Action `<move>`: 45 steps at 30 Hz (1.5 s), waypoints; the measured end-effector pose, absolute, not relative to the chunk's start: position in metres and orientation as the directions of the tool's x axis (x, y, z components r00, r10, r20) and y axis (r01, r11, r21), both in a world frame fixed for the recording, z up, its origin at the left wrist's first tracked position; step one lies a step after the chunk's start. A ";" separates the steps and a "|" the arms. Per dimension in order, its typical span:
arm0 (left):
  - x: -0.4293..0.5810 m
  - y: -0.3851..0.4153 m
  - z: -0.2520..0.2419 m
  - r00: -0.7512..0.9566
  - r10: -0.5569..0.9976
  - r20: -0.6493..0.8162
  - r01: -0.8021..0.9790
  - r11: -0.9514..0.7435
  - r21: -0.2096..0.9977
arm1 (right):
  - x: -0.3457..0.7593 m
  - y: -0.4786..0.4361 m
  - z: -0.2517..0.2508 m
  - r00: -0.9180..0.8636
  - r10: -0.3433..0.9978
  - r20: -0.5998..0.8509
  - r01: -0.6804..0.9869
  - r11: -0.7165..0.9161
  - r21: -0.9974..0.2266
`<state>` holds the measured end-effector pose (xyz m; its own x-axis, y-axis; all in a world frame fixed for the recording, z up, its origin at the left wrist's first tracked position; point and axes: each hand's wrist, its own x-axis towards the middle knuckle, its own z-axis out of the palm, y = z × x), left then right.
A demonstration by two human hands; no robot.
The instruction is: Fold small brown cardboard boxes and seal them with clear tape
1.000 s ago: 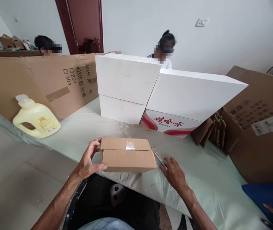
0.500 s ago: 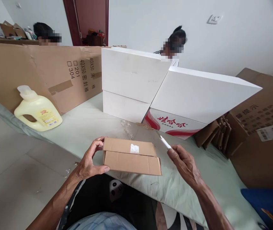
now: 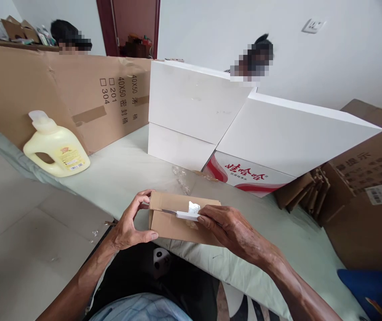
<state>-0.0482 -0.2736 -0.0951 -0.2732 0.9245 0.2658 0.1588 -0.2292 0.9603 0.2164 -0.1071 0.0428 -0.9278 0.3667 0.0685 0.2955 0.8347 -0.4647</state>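
A small brown cardboard box [image 3: 174, 228] sits at the near edge of the pale green covered table [image 3: 124, 165]. My left hand [image 3: 127, 227] grips its left end, thumb on the front side and fingers at the back. In my right hand [image 3: 224, 223] is a knife with a white handle [image 3: 187, 216], its thin blade pointing left along the seam between the top flaps. A crumpled whitish sticker [image 3: 194, 207] lies on the box top, beside the fingers of my right hand, which cover the box's right part.
Behind stand white boxes [image 3: 197, 107] and a large brown carton [image 3: 120, 102]. A yellow jug [image 3: 60, 151] is at the left. Clear tape scraps [image 3: 180, 178] lie beyond the small box. Folded cardboard [image 3: 303, 189] leans at the right. Two people's heads show behind the boxes.
My right hand has moved left, bringing the knife from beside the box onto its top seam. My left hand still holds the box's left end. The view has shifted slightly.
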 end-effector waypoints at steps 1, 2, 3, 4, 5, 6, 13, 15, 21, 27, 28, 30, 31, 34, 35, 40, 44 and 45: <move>-0.048 -0.273 -0.095 -0.273 0.925 0.264 0.155 -0.228 0.961 | 0.215 -0.107 0.043 -0.929 0.365 0.066 0.297 0.838 -0.457; -0.048 -0.273 -0.094 -0.273 0.925 0.264 0.152 -0.229 0.962 | 0.215 -0.107 0.044 -0.929 0.365 0.062 0.301 0.841 -0.451; -0.048 -0.273 -0.094 -0.274 0.925 0.264 0.149 -0.231 0.962 | 0.214 -0.107 0.044 -0.928 0.367 0.058 0.305 0.842 -0.445; -0.048 -0.273 -0.094 -0.273 0.925 0.264 0.147 -0.231 0.962 | 0.213 -0.107 0.044 -0.927 0.370 0.054 0.311 0.843 -0.439; -0.048 -0.273 -0.094 -0.274 0.925 0.263 0.146 -0.230 0.962 | 0.213 -0.107 0.044 -0.927 0.372 0.051 0.316 0.845 -0.433; -0.048 -0.272 -0.094 -0.275 0.925 0.261 0.144 -0.228 0.963 | 0.212 -0.106 0.045 -0.927 0.372 0.050 0.317 0.847 -0.426; -0.048 -0.271 -0.093 -0.288 0.921 0.262 0.145 -0.229 0.963 | 0.209 -0.106 0.047 -0.934 0.340 0.107 0.286 0.894 -0.344; -0.048 -0.270 -0.092 -0.290 0.921 0.258 0.142 -0.225 0.964 | 0.209 -0.107 0.048 -0.935 0.337 0.110 0.285 0.899 -0.332; -0.047 -0.270 -0.091 -0.304 0.920 0.247 0.133 -0.215 0.967 | 0.207 -0.110 0.050 -0.939 0.317 0.136 0.268 0.918 -0.291; -0.046 -0.270 -0.090 -0.304 0.924 0.233 0.140 -0.199 0.970 | 0.203 -0.112 0.050 -0.951 0.241 0.194 0.202 0.958 -0.203; -0.046 -0.270 -0.089 -0.305 0.924 0.232 0.148 -0.195 0.970 | 0.203 -0.113 0.050 -0.951 0.235 0.199 0.200 0.963 -0.182; -0.047 -0.270 -0.088 -0.302 0.925 0.232 0.161 -0.190 0.968 | 0.203 -0.114 0.049 -0.952 0.220 0.213 0.195 0.972 -0.135; -0.047 -0.270 -0.088 -0.299 0.926 0.231 0.164 -0.189 0.968 | 0.203 -0.115 0.048 -0.952 0.212 0.219 0.191 0.975 -0.110; -0.047 -0.269 -0.087 -0.290 0.929 0.231 0.161 -0.191 0.968 | 0.203 -0.117 0.047 -0.953 0.187 0.237 0.186 0.982 -0.026; -0.048 -0.269 -0.087 -0.289 0.929 0.231 0.159 -0.191 0.969 | 0.203 -0.118 0.046 -0.952 0.176 0.250 0.184 0.983 0.006; -0.047 -0.269 -0.086 -0.298 0.927 0.227 0.170 -0.183 0.968 | 0.202 -0.121 0.043 -0.935 0.128 0.332 0.192 0.967 0.169; -0.047 -0.269 -0.085 -0.299 0.926 0.231 0.183 -0.182 0.966 | 0.200 -0.124 0.039 -0.929 0.093 0.359 0.193 0.947 0.256; -0.048 -0.269 -0.085 -0.297 0.926 0.232 0.187 -0.182 0.965 | 0.199 -0.125 0.038 -0.928 0.089 0.363 0.195 0.944 0.267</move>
